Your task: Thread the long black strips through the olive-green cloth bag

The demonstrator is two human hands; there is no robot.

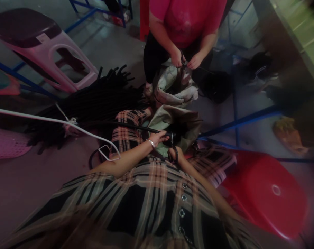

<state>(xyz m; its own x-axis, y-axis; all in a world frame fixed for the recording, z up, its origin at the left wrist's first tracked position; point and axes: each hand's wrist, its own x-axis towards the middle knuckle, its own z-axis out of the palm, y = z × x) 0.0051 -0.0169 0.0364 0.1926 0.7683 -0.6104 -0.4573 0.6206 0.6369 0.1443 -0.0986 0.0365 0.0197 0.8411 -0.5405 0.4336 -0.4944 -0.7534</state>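
Note:
My left hand [158, 137], with a bracelet at the wrist, grips a long black tube [136, 127] near its right end. My right hand [178, 154] is closed round the dark handles of a pair of scissors [172, 140]. The scissor blades point away from me and stand at the tube, just right of my left fingers; whether they cut into it I cannot tell. Beneath both hands a pale green sack [160, 117] lies open between my knees, its inside dark.
Opposite me a person in a pink shirt [185, 20] holds scissors over a whitish sack [167, 86]. A heap of black tubes [94, 98] lies left. A pink stool [68, 52], red stool [266, 186], blue frame bars [242, 121] and white cord [50, 120] surround me.

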